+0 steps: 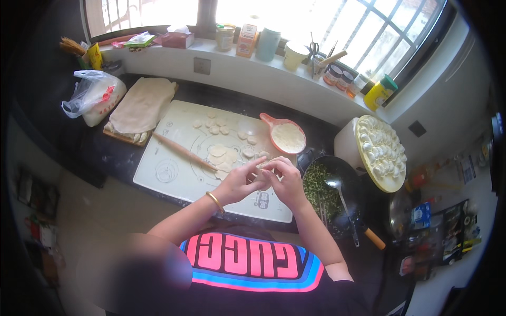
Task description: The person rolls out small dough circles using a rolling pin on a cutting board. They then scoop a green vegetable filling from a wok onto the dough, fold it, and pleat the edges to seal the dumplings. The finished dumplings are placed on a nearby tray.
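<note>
My left hand (244,180) and my right hand (286,183) meet over the front right part of a pale pastry mat (158,152). Their fingers are closed together around a small dumpling (260,177), mostly hidden by the fingers. On the mat beyond lie round dumpling wrappers (221,155) and several small dough pieces (214,125). A wooden rolling pin (182,151) rests slantwise to the left of my hands. Right of my right hand, a dark pan (350,181) holds chopped green filling (319,184) and a metal spoon (342,198).
A red-handled bowl of flour (288,138) sits behind my hands. Several shaped dumplings (380,150) cover a round tray (392,185) at right. Sheets of dough (145,105) lie on a board at left, beside a plastic bag (100,95). Jars line the windowsill (211,50).
</note>
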{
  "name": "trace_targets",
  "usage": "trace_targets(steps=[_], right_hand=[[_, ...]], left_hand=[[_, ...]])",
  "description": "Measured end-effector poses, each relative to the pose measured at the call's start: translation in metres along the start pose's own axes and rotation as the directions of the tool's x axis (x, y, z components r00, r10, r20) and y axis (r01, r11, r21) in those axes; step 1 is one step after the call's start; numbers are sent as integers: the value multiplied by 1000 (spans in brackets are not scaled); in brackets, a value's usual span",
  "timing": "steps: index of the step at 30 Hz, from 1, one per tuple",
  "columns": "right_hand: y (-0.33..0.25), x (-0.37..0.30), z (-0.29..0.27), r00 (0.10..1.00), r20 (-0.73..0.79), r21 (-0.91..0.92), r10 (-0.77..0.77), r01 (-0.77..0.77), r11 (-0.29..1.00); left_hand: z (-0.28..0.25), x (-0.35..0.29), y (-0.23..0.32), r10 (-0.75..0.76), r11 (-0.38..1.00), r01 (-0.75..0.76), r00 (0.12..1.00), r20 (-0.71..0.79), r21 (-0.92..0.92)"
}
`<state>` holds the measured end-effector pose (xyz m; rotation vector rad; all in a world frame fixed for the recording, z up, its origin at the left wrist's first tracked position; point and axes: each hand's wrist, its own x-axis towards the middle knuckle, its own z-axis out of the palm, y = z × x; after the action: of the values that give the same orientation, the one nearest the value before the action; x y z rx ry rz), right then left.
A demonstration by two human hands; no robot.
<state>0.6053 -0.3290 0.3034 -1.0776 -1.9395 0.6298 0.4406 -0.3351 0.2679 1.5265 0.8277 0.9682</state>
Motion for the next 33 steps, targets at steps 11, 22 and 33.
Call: trace_targets(steps=[11, 22, 33], right_hand=[[-1, -11, 20, 998, -39, 25, 39, -38, 999], [-3, -3, 20, 990, -47, 154, 131, -123, 980], [14, -4, 16, 992, -83, 155, 100, -86, 984]], left_hand=[[-8, -22, -10, 12, 998, -11, 1000, -9, 70], [-7, -20, -1, -63, 996, 61, 998, -19, -62], [5, -4, -24, -49, 967, 32, 997, -63, -252]])
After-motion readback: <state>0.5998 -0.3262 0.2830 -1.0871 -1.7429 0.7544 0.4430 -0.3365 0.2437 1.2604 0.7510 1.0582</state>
